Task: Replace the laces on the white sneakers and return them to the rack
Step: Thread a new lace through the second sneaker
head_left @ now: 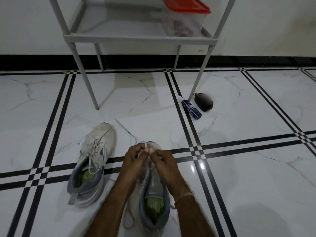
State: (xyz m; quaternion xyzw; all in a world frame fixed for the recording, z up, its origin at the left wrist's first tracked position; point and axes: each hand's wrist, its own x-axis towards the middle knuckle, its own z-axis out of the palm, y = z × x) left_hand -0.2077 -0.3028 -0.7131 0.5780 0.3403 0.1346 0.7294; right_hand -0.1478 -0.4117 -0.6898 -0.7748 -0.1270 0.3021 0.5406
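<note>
Two white sneakers with grey collars and green insoles stand on the tiled floor. The left sneaker is laced, its lace ends loose. The right sneaker lies under my forearms, toe pointing away. Over its toe end my left hand and my right hand are close together, each pinching a white lace that loops up between the fingers. A loose lace trails on the floor beside the heel. The grey rack stands straight ahead.
A clear box with a red lid sits on the rack's shelf. By the rack's right front leg lie a blue spray bottle and a black shoe brush. A white wall with a black skirting runs behind.
</note>
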